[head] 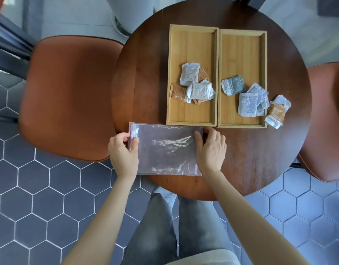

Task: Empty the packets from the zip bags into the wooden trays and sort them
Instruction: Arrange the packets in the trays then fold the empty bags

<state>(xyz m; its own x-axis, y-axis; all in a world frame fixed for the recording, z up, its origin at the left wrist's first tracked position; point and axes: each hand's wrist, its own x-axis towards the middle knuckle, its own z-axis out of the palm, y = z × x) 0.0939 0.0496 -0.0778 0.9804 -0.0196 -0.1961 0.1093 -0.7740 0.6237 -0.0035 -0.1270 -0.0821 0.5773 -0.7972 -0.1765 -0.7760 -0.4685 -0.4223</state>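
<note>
Clear, crinkled rectangular bag (165, 149) flat on round table (145, 77), below trays (191, 119): left hand (123, 152) pinching zip edge, right hand (210, 148) spread flat on it.

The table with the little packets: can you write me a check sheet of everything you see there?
Surface: round dark wooden table, mostly bare near the front edge.
Job's things: empty clear zip bag lying flat; left tray with orange and white packets; right tray with blue and white packets; two packets on the table outside the right tray.
Clutter: nothing seen.
Grippers: left hand pinches the bag's zip end with its fingers; right hand presses the other end.
Cables: nothing seen.
Surroundings: orange chairs on both sides, hexagon floor tiles.
</note>
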